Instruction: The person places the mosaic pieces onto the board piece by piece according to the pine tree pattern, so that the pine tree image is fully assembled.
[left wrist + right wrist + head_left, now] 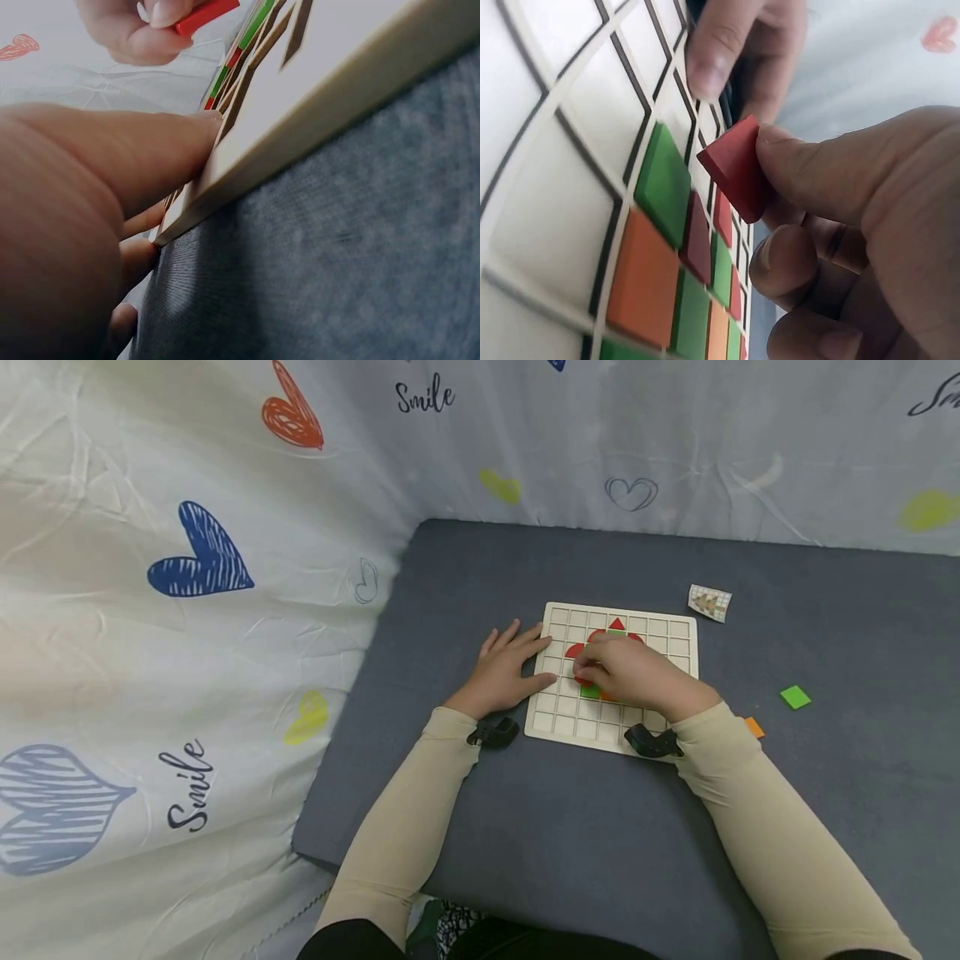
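Observation:
Over the middle of a pale wooden grid board (558, 724), my right hand (637, 672) pinches a red tile (739, 169) between thumb and fingers. The tile is tilted, above the board's surface in the right wrist view. My left hand (504, 670) lies with fingers spread at the board's left edge, its thumb (165, 150) on the rim. Coloured pieces sit in the cells: a red triangle (617, 624) at the top, red rounded pieces (574, 651), a green square (662, 184) and an orange square (641, 281). My right hand hides some of them in the head view.
A small picture card (709, 602) lies beyond the board's upper right corner. A loose green tile (795, 697) is on the grey table (540, 827) to the right, and an orange tile (753, 727) shows beside my right sleeve. A printed white curtain (360, 460) borders the table.

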`<state>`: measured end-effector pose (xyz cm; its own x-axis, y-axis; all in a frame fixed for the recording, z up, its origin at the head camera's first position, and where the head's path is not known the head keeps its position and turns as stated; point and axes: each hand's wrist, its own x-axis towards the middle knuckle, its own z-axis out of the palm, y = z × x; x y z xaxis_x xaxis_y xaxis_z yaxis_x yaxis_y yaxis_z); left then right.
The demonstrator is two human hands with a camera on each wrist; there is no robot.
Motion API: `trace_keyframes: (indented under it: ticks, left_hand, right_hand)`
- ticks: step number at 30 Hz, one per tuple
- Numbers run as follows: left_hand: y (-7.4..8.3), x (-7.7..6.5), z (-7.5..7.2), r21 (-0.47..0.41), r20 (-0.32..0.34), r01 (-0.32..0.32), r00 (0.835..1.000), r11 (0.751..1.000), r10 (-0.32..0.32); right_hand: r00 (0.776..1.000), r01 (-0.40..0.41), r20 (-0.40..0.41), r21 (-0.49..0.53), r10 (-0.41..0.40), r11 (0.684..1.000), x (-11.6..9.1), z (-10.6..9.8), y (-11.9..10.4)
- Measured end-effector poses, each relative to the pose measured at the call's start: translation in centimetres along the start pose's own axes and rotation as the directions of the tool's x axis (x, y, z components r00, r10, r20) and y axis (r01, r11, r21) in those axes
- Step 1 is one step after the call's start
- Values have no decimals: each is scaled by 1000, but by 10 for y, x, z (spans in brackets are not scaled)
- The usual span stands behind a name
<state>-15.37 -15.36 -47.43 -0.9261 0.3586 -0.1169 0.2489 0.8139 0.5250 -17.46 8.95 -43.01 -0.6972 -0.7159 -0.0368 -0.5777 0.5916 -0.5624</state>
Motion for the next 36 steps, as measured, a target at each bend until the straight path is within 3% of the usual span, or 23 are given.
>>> trace_keyframes:
  ticks: [10,19,36]
  left_hand:
    - [1,0,2,22,2,-13,1000,1000,13]
    - [4,0,0,15,0,-14,1000,1000,14]
    - [1,-1,-1,18,-2,-8,1000,1000,8]
  right_hand:
    - [999,21,49,-5,-21,1000,17,12,-7]
    - [998,42,44,-56,-39,998,14,17,-6]
    - [997,70,20,-36,-69,997,12,19,-5]
